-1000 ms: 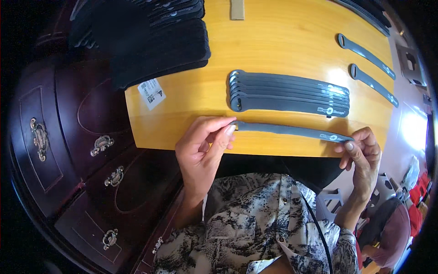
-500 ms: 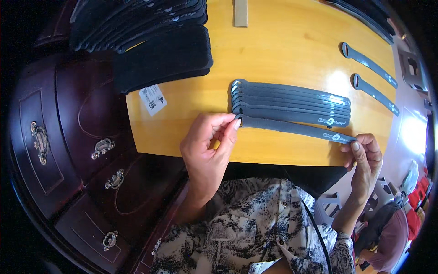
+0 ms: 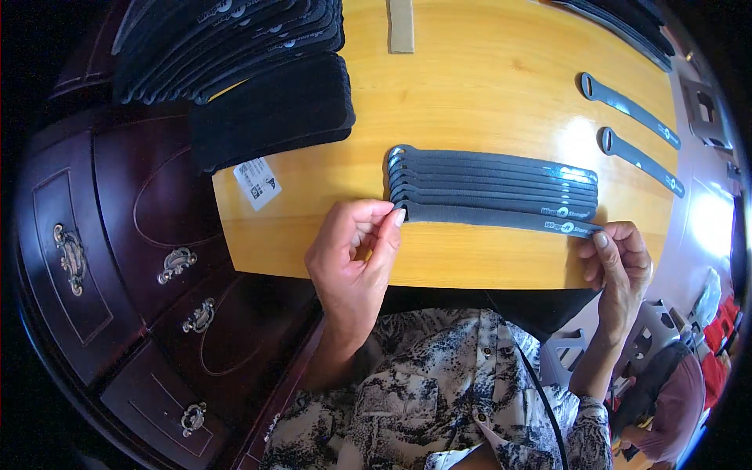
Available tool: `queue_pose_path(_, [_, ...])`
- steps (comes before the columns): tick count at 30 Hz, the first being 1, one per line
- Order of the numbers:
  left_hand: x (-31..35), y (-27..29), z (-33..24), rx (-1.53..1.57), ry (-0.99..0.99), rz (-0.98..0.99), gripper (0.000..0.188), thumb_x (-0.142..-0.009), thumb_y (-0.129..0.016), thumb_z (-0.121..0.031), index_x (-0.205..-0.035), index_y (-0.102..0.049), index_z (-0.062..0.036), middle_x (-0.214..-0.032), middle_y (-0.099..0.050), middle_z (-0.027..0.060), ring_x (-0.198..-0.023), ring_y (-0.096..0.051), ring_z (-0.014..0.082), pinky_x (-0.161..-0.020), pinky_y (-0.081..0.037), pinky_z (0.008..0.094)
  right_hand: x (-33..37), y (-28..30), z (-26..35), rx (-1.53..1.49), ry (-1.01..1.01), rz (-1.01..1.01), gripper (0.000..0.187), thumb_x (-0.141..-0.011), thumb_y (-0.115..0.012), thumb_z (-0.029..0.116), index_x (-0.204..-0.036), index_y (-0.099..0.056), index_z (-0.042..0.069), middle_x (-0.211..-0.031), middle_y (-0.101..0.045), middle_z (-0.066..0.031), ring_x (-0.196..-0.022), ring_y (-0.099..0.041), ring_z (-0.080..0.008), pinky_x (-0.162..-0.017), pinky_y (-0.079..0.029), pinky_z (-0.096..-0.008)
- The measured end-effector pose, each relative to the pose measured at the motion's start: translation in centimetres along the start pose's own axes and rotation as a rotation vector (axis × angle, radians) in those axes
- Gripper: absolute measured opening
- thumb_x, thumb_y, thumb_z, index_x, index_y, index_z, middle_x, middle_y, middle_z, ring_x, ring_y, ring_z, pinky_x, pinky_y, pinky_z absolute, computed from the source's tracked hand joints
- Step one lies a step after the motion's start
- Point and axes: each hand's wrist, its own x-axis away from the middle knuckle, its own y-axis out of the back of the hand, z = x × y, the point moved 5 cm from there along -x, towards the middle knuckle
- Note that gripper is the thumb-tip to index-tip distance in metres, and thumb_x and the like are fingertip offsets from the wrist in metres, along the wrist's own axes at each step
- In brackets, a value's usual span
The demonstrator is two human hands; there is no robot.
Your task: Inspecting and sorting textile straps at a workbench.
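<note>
A dark reddish wooden cabinet with ornate brass drawer pulls is standing at the far left, just beside the glossy yellow wooden counter. Fanned rows of long black straps are lying across the counter's upper left corner, with a thick black stack of fabric pieces just below them and a small white printed tag resting near that stack's lower edge. The person's left hand is pinching the rounded left end of a long flat dark grey fastening strap between thumb and fingers, the fingers closed narrowly on it. That strap is lying flat on the counter as the nearest one, touching the lower edge of a neat overlapping row of matching dark grey straps at the counter's middle. A small tan rectangular piece is sitting at the counter's top edge above them. The person's patterned black-and-white shirt is showing below the counter's near edge. The right hand is gripping the same strap's printed right end, its fingers curled around the tip at the counter's edge. Further right, two separate dark grey straps with looped ends are lying well apart from the row, and more dark straps are crowding the upper right corner.
</note>
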Motion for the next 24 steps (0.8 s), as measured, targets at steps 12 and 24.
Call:
queue_pose_path(12, [-0.34,-0.35,-0.18,-0.008,0.026,-0.017,0.013,-0.08,-0.07,0.004,-0.088,-0.06,-0.0004,-0.07,-0.061,0.0009,-0.059,-0.053,0.0023,-0.053,-0.043,0.0179,0.06,-0.14,0.13,0.016,-0.008,-0.034,0.013,-0.089,-0.067,0.018,-0.087,-0.061,0.006,-0.068,-0.065,-0.0022,-0.048,-0.049,-0.0024,-0.041,-0.034,-0.0159])
queue_pose_path(24, [-0.25,-0.3,0.05,-0.03,0.06,-0.004,0.016,-0.08,-0.07,0.004,-0.09,-0.059,-0.0008,-0.072,-0.062,0.0034,-0.061,-0.056,0.0047,-0.057,-0.046,0.0194,-0.01,-0.19,0.37,0.046,-0.038,-0.05,0.012,-0.089,-0.066,0.015,-0.087,-0.061,0.004,-0.067,-0.064,-0.0024,-0.047,-0.048,-0.0023,-0.041,-0.034,-0.0161])
